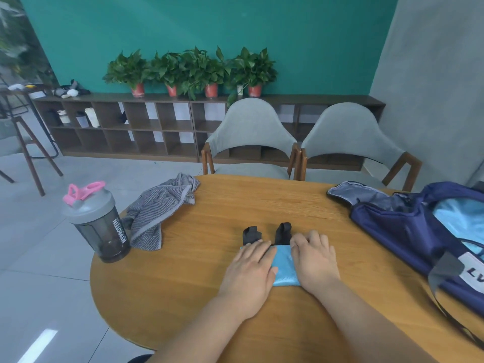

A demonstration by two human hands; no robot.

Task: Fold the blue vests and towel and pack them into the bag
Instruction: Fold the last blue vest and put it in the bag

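A folded light blue vest with two black straps sticking out at its far end lies on the round wooden table. My left hand lies flat on its left part, fingers straight. My right hand presses its right part, the fingers bent at the vest's far edge. A grey striped towel lies crumpled at the table's far left edge. The navy bag lies open at the right, with light blue fabric inside it.
A dark shaker bottle with a grey lid and pink cap stands at the table's left edge, beside the towel. Two grey chairs stand behind the table. A low shelf with potted plants runs along the green wall.
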